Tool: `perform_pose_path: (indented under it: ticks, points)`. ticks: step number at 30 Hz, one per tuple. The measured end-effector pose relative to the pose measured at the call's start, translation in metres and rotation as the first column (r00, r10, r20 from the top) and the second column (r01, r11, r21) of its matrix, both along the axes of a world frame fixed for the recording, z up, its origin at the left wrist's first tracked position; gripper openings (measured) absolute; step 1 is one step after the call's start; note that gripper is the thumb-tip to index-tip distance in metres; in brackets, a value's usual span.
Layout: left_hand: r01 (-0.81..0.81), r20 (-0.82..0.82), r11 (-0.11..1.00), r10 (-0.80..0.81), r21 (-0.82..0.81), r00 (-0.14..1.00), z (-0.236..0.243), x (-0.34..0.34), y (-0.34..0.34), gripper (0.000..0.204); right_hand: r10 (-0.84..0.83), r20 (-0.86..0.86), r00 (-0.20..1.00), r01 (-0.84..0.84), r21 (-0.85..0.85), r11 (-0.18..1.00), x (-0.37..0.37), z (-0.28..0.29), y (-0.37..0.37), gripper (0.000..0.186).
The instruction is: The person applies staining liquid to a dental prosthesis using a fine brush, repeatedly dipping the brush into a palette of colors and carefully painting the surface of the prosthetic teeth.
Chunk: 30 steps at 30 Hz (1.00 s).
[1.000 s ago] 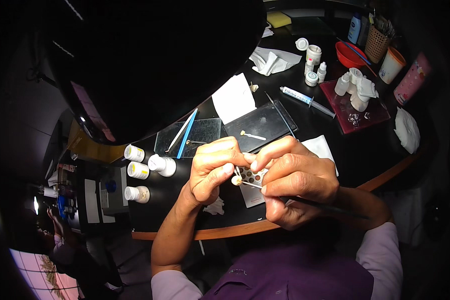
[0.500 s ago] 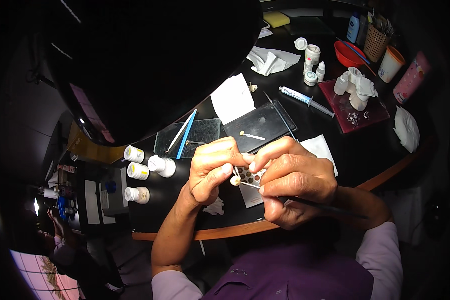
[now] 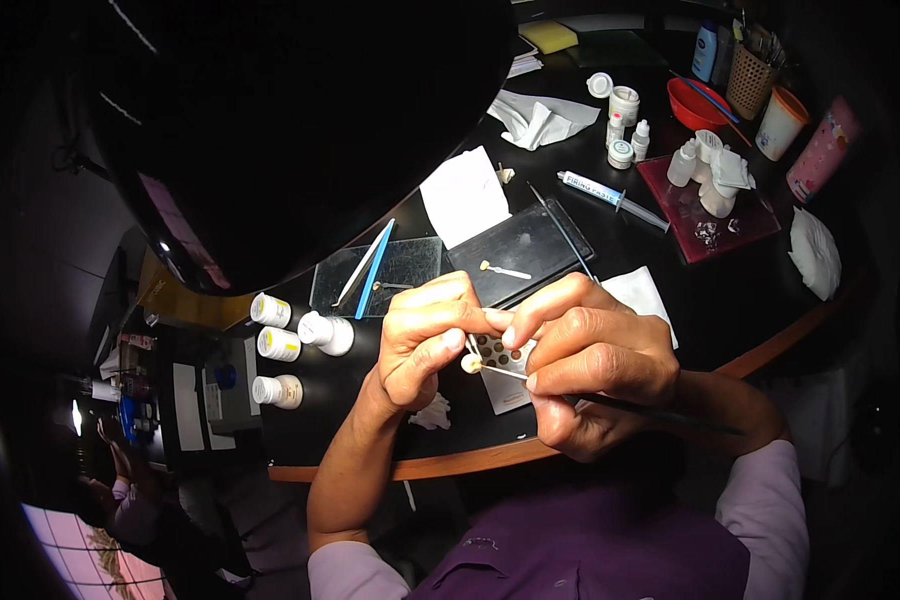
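My left hand (image 3: 428,340) pinches a slim pale peg bearing a small cream, tooth-like piece (image 3: 471,364). My right hand (image 3: 595,365) grips a slender brush (image 3: 675,417) with a dark handle, its fine tip at that piece. The fingertips of both hands meet above it. Beneath them lies a palette or card (image 3: 505,388) with rows of round tan spots, partly hidden. Behind my hands is a dark slab (image 3: 540,235) with a small piece on a white stick (image 3: 510,273). A glass slab (image 3: 327,280) with white and blue instruments (image 3: 373,268) lies to its left.
Several white jars (image 3: 280,343) stand left. A large black object (image 3: 300,120) overhangs the upper left. A syringe (image 3: 613,202), red bowl (image 3: 692,110), maroon tray (image 3: 680,225) and tissues (image 3: 813,257) occupy the right. A co-worker's hand (image 3: 110,435) shows far left.
My hands keep nearly the same pose, with only a slight shift of the right fingers and brush at the cream piece. The whole view has shifted very slightly.
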<state>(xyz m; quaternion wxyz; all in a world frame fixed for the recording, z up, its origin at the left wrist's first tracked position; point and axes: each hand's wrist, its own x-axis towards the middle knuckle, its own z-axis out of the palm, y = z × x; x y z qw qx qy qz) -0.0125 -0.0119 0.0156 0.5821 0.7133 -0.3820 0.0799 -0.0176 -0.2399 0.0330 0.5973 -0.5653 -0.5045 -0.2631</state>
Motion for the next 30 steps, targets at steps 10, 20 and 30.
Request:
perform_pose_path:
  ticks: [10,20,30]
  points:
    - [0.018,0.007,1.0,-0.018,-0.005,1.0,-0.0019,0.0022,0.0011,0.05,0.0,0.003,1.0,0.0,-0.002,1.0,-0.0025,-0.0027,0.0009,0.019]
    - [0.012,0.011,1.0,-0.012,-0.002,1.0,-0.0016,0.0016,0.0018,0.049,0.016,-0.017,1.0,-0.016,-0.027,1.0,-0.0033,-0.0028,0.0,0.021]
    - [-0.001,0.009,1.0,0.001,0.015,1.0,-0.0005,0.0022,0.0012,0.048,0.026,-0.023,0.999,-0.026,-0.013,1.0,-0.0009,-0.0041,-0.0025,0.021]
